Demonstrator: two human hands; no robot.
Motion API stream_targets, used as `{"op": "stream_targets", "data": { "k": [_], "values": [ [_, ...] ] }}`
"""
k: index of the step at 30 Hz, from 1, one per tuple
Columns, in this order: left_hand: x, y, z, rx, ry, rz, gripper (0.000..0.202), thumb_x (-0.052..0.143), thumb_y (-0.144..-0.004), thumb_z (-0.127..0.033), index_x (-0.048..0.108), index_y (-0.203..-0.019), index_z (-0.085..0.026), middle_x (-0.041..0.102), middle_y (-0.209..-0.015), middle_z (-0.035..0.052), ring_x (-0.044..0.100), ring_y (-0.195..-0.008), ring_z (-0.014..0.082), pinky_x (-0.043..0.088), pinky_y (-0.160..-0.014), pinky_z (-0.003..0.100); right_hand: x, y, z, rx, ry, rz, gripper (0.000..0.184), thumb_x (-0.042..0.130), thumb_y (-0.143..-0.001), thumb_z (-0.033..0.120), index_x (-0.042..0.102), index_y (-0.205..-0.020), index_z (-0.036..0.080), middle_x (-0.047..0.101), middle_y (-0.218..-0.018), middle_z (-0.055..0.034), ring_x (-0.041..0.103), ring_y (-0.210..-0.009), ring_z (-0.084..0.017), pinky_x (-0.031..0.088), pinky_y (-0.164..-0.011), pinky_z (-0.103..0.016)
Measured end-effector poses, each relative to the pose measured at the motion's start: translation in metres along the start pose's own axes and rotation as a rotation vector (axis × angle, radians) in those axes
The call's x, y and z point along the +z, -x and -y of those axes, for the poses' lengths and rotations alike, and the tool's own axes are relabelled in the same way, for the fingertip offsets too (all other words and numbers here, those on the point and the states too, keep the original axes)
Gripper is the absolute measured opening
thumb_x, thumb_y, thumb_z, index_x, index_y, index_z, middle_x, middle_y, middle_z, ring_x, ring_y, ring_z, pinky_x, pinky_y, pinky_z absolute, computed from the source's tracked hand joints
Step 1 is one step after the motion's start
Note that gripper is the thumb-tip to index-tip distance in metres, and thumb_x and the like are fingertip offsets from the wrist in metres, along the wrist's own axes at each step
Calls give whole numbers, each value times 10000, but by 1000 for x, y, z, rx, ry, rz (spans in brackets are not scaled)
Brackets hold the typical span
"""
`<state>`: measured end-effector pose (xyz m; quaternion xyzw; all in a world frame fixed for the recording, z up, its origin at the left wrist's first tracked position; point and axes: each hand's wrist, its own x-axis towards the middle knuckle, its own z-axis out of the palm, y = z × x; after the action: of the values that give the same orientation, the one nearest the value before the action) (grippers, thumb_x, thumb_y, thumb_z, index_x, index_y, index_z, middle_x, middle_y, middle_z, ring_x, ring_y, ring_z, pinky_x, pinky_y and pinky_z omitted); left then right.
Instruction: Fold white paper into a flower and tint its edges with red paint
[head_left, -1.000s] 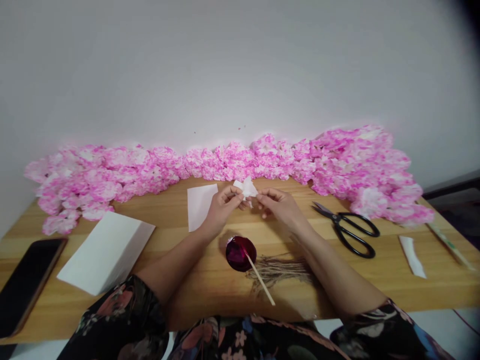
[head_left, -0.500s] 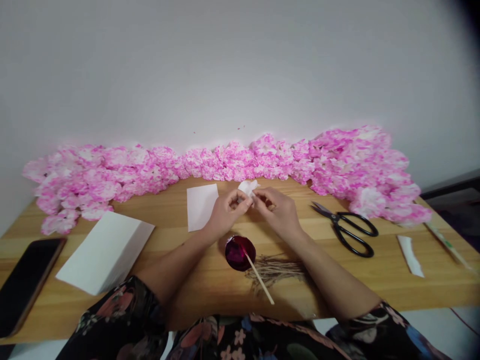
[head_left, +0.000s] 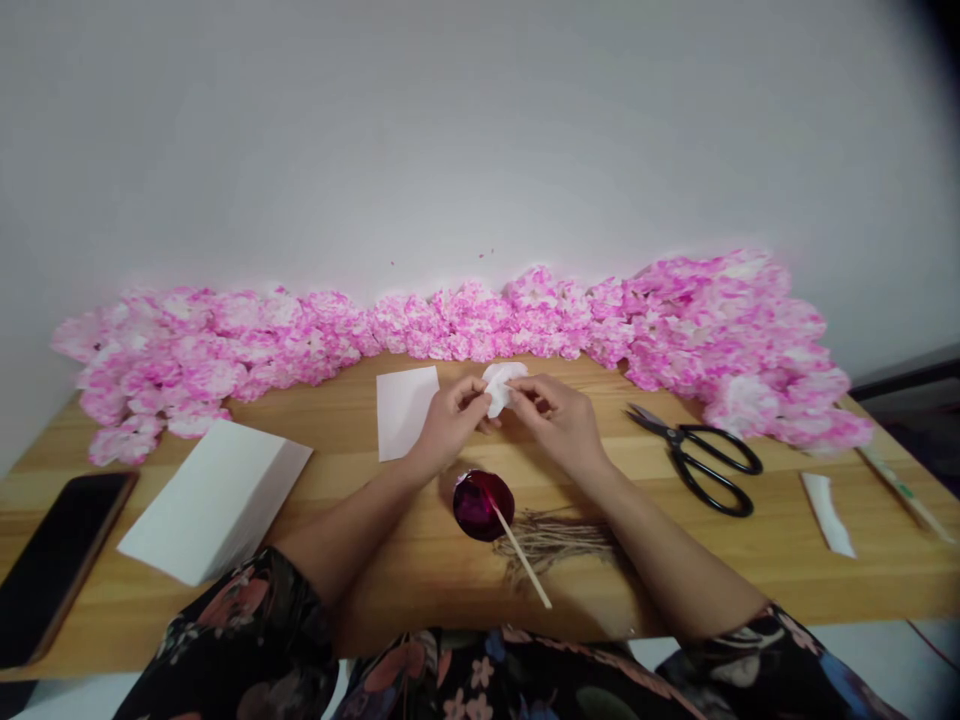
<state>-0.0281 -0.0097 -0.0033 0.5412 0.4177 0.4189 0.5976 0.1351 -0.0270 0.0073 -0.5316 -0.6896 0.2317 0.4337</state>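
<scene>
A crumpled white paper piece (head_left: 499,386) was pinched between the left hand (head_left: 454,414) and the right hand (head_left: 556,418), each grasping one side with thumb and fingers, above the far half of the table (head_left: 337,432). Nearer the body lay a round dish (head_left: 469,526) of dark magenta contents with a stick (head_left: 531,570) leaning in it, beside brown strands (head_left: 562,536). Scissors (head_left: 676,438) lay right; a white sheet (head_left: 403,414) lay left. Pink-and-white flowers (head_left: 465,322) lined the wall (head_left: 450,130).

Crinkled matt wht paper pc (head_left: 501,388), smooth wood tbl (head_left: 337,425), glossy blk phone (head_left: 64,565), rough brn strands (head_left: 562,538)
</scene>
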Motion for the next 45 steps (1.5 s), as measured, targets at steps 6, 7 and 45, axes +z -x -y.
{"op": "stream_targets", "data": {
  "k": [6, 7, 45],
  "values": [
    [-1, -4, 4, -25, 202, -23, 160, 608, -772, -295, 581, -788, -138, 613, -676, 3, 615, -595, 117, 511, -576, 237, -3, -8, -4, 374, -353, 102, 251, 620, -772, 390, 686, -854, 163, 627, -600, 11, 518, -492, -118, 425, -520, -261],
    [-1, -4, 4, -15, 175, -25, 157, 606, -777, -293, 583, -783, -138, 612, -673, 1, 607, -593, 114, 509, -585, 239, -5, -8, -3, 380, -358, 100, 264, 621, -772, 399, 684, -870, 162, 637, -620, 5, 531, -505, -122, 438, -533, -266],
    [2, 4, 1, 199, -250, -94, 140, 576, -824, -280, 614, -766, -158, 633, -728, 2, 562, -649, 107, 454, -635, 212, -7, -7, 0, 273, -215, 18, 253, 590, -814, 378, 695, -942, 186, 716, -892, -44, 630, -739, -174, 490, -665, -296]
  ]
}}
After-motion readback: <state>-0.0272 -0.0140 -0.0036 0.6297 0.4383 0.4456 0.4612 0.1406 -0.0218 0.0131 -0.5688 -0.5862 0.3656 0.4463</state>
